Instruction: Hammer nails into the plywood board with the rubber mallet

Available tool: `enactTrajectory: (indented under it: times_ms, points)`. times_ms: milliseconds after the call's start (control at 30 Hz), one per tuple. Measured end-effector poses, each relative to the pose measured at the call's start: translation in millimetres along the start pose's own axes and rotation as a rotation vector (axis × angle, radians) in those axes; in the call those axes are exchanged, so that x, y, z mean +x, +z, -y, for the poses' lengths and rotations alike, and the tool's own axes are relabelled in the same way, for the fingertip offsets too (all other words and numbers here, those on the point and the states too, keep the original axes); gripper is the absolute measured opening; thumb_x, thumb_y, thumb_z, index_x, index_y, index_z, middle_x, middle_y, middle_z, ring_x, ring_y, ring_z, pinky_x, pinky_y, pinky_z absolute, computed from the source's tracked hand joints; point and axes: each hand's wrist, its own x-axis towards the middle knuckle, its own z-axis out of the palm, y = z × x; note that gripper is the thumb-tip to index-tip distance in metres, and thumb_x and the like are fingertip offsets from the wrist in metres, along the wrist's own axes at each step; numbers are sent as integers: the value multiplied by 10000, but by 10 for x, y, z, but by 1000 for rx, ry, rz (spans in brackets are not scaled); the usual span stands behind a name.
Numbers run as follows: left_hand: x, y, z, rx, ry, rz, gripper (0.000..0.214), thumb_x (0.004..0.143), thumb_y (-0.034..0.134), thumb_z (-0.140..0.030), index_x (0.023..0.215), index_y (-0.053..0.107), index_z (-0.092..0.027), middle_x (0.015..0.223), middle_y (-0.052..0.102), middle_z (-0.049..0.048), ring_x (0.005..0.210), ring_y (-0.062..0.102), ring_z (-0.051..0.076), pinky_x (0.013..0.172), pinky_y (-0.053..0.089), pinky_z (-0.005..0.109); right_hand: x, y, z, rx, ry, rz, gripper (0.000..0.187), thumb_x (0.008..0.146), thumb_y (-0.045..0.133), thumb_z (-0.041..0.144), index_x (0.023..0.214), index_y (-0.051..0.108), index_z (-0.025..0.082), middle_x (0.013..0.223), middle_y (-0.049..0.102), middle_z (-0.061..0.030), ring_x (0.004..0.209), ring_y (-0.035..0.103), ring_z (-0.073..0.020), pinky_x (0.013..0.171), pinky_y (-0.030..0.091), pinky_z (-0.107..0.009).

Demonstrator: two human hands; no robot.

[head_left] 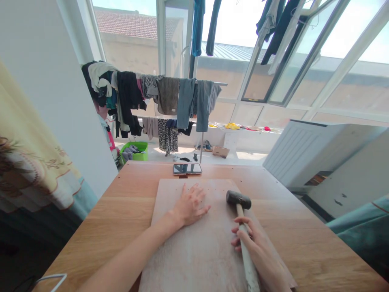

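My left hand [191, 205] lies on a pale wooden board [194, 259], its fingers spread and pointing toward the far edge. Several small dark dots show on the board near the fingertips. My right hand [251, 241] is wrapped around the light handle of a mallet [238, 199] with a black head. The head points away from me, over the right side of the board; whether it touches the board I cannot tell. Under the board is a brown wooden table [118, 219].
A phone [187, 168] lies at the table's far edge, just beyond the board. Behind stand a drying rack with clothes [168, 95] and a green basket [142, 151]. A white ribbed panel [299, 150] is to the right. A white cable [57, 277] lies at the near left.
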Motion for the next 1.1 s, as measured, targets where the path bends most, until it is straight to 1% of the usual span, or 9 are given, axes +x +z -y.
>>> enactTrajectory:
  times_ms: [200, 333, 500, 600, 700, 800, 933, 1033, 1100]
  points:
    - [51, 23, 68, 22, 65, -73, 357, 945, 556, -427, 1209, 638, -200, 1382, 588, 127, 1359, 445, 317, 1153, 220, 650, 85, 68, 14, -39, -66, -33, 351, 708, 552, 406, 1015, 524, 237, 782, 643, 20, 545, 650, -168, 519, 533, -295]
    - [83, -29, 64, 84, 186, -63, 216, 952, 556, -348, 1011, 710, -208, 1371, 593, 96, 1316, 469, 293, 1146, 241, 608, 99, 45, 69, -30, -75, -11, 426, 726, 550, 438, 1097, 475, 243, 758, 602, 40, 579, 661, -177, 544, 566, -308]
    - [304, -159, -152, 265, 248, 100, 163, 878, 602, -220, 962, 724, -152, 1336, 595, 153, 1217, 510, 318, 1065, 328, 596, 236, -102, 121, -202, -96, -42, 489, 753, 504, 387, 1216, 400, 269, 779, 602, 40, 535, 620, -163, 437, 472, -251]
    - [517, -207, -301, 343, 253, 243, 152, 817, 628, -155, 920, 738, -136, 1224, 635, 187, 1136, 551, 326, 994, 391, 564, 455, -191, 174, -290, -98, -85, 587, 742, 518, 273, 1311, 374, 271, 805, 610, 43, 500, 585, -131, 494, 453, -249]
    - [696, -197, -330, 244, 205, 303, 156, 714, 723, -164, 865, 741, -127, 1149, 663, 198, 1116, 571, 345, 967, 421, 526, 705, -247, 230, -338, -78, -43, 635, 740, 543, 196, 1354, 386, 233, 736, 613, 57, 482, 582, -124, 522, 447, -248]
    - [824, -126, -231, -121, -8, 174, 128, 633, 772, -176, 749, 722, -154, 946, 724, 127, 1014, 638, 316, 936, 470, 445, 914, -271, 270, -341, -31, 45, 418, 788, 557, 190, 1203, 510, 206, 590, 560, 92, 425, 568, -127, 475, 438, -242]
    - [1014, 24, -95, -393, -207, 1, 96, 768, 698, -219, 842, 700, -157, 800, 730, 48, 780, 691, 192, 721, 536, 269, 1088, -268, 314, -289, 36, 100, 145, 929, 539, 271, 1053, 564, 199, 565, 521, 105, 379, 521, -101, 386, 408, -218]
    - [1199, 161, -96, -507, -286, -129, 197, 855, 617, -171, 1046, 653, -140, 866, 743, 55, 774, 703, 149, 679, 536, 221, 1153, -242, 325, -240, 61, 89, 212, 982, 566, 355, 1059, 598, 161, 701, 591, 66, 444, 505, -54, 414, 429, -185]
    - [1306, 264, -131, -562, -315, -186, 219, 863, 600, -129, 1079, 635, -140, 873, 747, 58, 775, 709, 139, 694, 543, 218, 1177, -219, 303, -206, 70, 77, 255, 983, 576, 388, 1079, 612, 154, 780, 625, 40, 498, 531, -53, 449, 459, -186]
